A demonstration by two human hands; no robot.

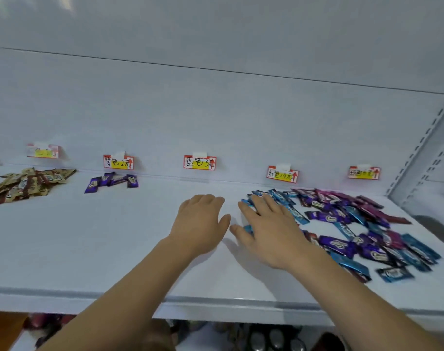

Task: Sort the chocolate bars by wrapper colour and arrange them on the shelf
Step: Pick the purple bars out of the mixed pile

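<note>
On the white shelf (114,249) a mixed heap of blue, purple and magenta chocolate bars (355,224) covers the right side. Brown-wrapped bars (26,183) lie piled at the far left, and a few purple bars (112,181) sit under the second label. My right hand (269,229) lies flat, fingers spread, on several blue bars (251,206) at the heap's left edge. My left hand (200,221) hovers or rests open on bare shelf just left of it, under the blue label (199,162); it holds nothing.
Five price labels hang along the back wall, among them the purple label (118,162), red label (282,174) and one at the far right (364,172). A slotted upright (423,143) bounds the right side. Dark items show on the shelf below (266,338).
</note>
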